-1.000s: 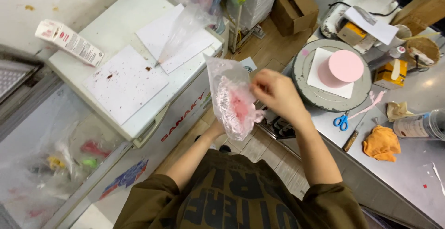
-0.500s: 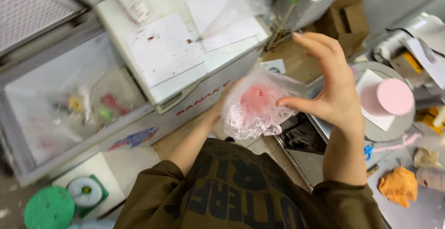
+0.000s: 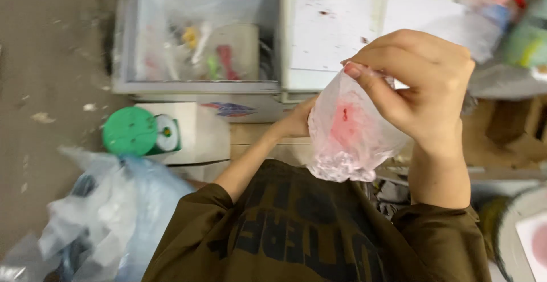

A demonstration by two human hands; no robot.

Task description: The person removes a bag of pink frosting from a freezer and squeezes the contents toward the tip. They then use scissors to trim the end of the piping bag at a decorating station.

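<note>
Holding a clear plastic bag (image 3: 347,139) up in front of the chest; pinched its gathered top between thumb and fingers of the right hand (image 3: 419,91), closed firmly on the film. Supported it from behind with the left hand (image 3: 296,119), mostly hidden by the bag, so grip there could not be told for certain. Half a second before, had the right hand spread open beside the bag; now clamped on its neck, which suggested the opening being drawn shut around what lay inside. Showed thin, crinkled, translucent film, bulging round at the bottom, with a soft pink-red lump (image 3: 345,123) blurred within. Also swung the view left since then.

Below, wore a dark olive shirt (image 3: 296,230) with black lettering, matte cloth. At lower left, slumped a bluish plastic sack (image 3: 108,213), glossy and wrinkled. Beyond it, stood a round green lid (image 3: 130,132) on a white box. Farther off, lay a chest freezer with a glass top (image 3: 199,31), coloured items dim under it, and beside that a white surface (image 3: 336,37) with speckled paper sheets. At the right edge, showed a round grey turntable (image 3: 513,225), partly cut off.
</note>
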